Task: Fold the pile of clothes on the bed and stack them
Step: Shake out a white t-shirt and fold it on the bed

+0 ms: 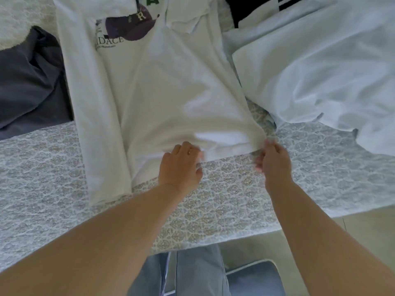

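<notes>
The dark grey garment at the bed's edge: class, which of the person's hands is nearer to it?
Left. The left hand grips the white T-shirt's hem, closer to the dark grey garment; the right hand holds the hem's far corner.

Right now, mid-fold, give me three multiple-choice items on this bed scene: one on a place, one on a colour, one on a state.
1. Where does the dark grey garment lie relative to the white T-shirt?
A. To its left
B. On top of it
C. To its right

2. What colour is the cap printed on the T-shirt?
A. Red
B. Dark purple
C. Yellow

3. What are the hands doing?
A. Both hang idle above the bed
B. Only the right touches the shirt
C. Both grip the shirt's near hem

Answers:
1 A, the grey cloth sits beyond the shirt's left edge.
2 B, the cap print is dark purple.
3 C, the left hand and right hand each close on the hem.
</notes>
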